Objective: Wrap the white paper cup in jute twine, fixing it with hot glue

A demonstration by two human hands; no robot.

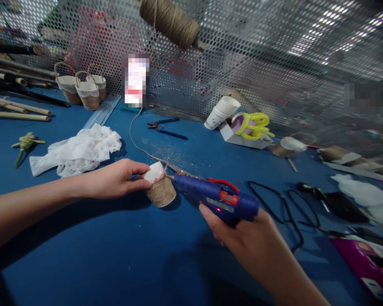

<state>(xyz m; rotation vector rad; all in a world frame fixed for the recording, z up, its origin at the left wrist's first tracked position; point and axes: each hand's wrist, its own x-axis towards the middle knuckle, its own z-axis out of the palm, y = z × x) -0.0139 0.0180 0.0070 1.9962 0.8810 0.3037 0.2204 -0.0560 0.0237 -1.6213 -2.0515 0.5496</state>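
Between the thumb and fingers of my left hand [123,180] is a small paper cup [161,191], tilted on its side and wrapped in brown twine below its white rim. My right hand [242,231] grips a blue hot glue gun [213,197] with a red light lit on its side. The gun's nozzle points left and meets the twine near the cup's rim; whether it touches I cannot tell. A strand of twine runs from the cup back toward the mesh wall. Crumpled white lace [83,148] lies beyond my left forearm.
Pliers [167,127] lie behind the cup. Several finished little baskets [87,94] stand at back left beside sticks [22,106]. A twine spool [170,23] hangs on the mesh. Stacked paper cups [221,112] and a box [242,138] stand at back right; a black cord [287,208] loops at right.
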